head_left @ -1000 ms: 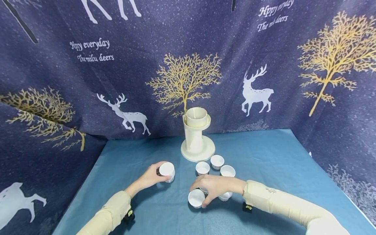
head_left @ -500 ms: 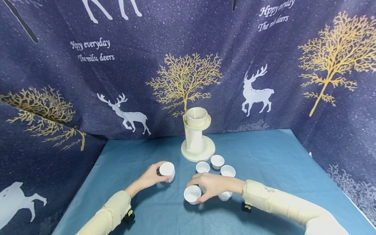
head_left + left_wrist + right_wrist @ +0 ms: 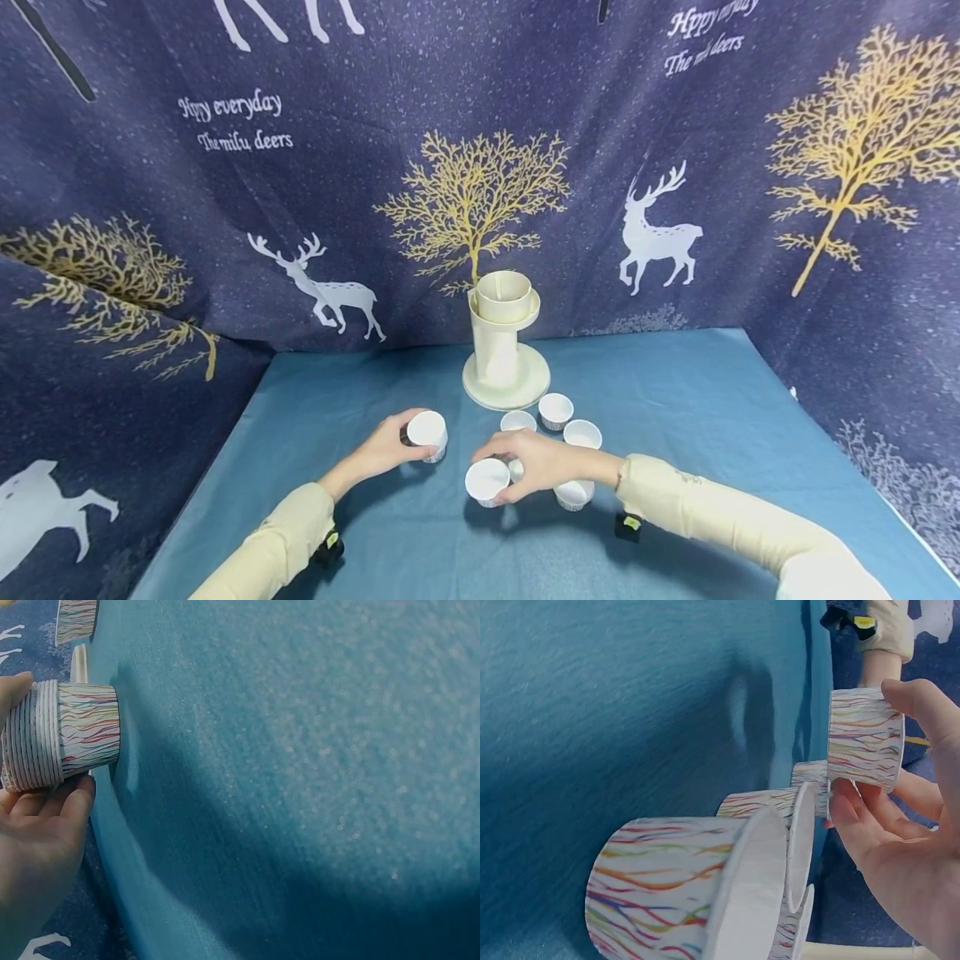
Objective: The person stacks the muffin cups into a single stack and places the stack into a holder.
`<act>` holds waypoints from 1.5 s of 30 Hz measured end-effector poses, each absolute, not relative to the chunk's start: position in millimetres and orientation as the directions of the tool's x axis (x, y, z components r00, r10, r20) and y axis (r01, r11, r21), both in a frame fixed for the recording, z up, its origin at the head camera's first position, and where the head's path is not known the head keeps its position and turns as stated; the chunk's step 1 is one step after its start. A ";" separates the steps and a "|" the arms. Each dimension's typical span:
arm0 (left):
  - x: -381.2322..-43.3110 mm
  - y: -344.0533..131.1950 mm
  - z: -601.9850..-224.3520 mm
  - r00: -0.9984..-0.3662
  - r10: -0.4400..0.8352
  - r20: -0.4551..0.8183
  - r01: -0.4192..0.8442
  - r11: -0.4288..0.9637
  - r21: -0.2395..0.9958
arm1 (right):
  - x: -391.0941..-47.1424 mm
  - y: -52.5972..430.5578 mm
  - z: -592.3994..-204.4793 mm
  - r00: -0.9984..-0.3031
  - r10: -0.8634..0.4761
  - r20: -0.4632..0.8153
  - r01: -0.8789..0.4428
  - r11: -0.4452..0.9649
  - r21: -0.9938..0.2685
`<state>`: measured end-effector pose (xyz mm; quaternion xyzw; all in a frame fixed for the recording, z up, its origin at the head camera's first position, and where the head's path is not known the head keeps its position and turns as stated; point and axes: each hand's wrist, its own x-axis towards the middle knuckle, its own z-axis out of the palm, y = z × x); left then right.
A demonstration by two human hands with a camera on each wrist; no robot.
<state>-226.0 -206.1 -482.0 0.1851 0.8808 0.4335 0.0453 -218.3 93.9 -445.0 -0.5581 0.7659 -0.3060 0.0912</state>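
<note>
My left hand grips a nested stack of paper baking cups, white with coloured wavy lines and several rims showing at the top. The stack stands upright, its base close over the cloth. In my right hand a single paper baking cup is held by its sides between thumb and fingers. Its pattern matches the stack, and it hangs above the cloth with a shadow below. Around the right hand stand several more baking cups, mouths up; one is partly hidden behind the hand. They loom large in the right wrist view.
A cream stand with a round base and a cup-like holder on top stands at the back of the table. Blue cloth covers the table. Behind it hangs a dark blue curtain printed with deer and trees.
My right hand has lifted the single baking cup and carried it slightly left and away from me, toward the stack. The left hand with its stack stays in place.
</note>
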 end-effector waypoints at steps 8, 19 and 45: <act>-226.1 -206.2 -479.9 -0.924 0.371 0.088 0.295 0.550 0.782 | -218.3 93.9 -443.7 -0.430 -0.894 0.127 -0.651 0.209 -0.730; -225.6 -207.2 -482.2 -0.919 0.383 0.088 0.296 0.527 0.797 | -216.4 91.1 -443.7 -0.493 -0.866 0.084 -0.562 0.243 -0.790; -225.2 -206.5 -481.2 -0.914 0.394 0.095 0.303 0.509 0.806 | -222.1 74.8 -437.3 -0.569 -0.806 0.165 -0.653 0.321 -0.686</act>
